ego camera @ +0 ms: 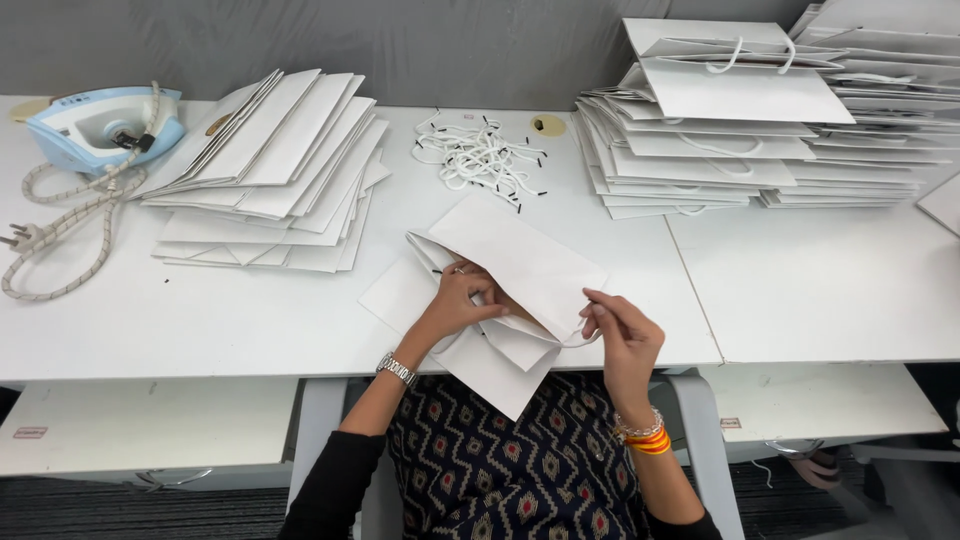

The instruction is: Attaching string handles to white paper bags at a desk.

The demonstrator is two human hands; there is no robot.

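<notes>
A white paper bag [515,260] lies open at the front edge of the white table [200,320], its mouth toward me. My left hand [458,300] reaches inside the bag's opening, fingers curled against the inner wall. My right hand [622,335] is outside the bag on the right, pinching a thin white cord [585,335] that runs from the bag's edge. A metal watch is on my left wrist and coloured bangles on my right.
A fanned stack of flat white bags without handles [280,170] lies at the left. Stacks of bags with cord handles [730,130] stand at the back right. Loose white cords [480,155] lie behind the bag. A light blue iron [100,125] with its cable sits far left.
</notes>
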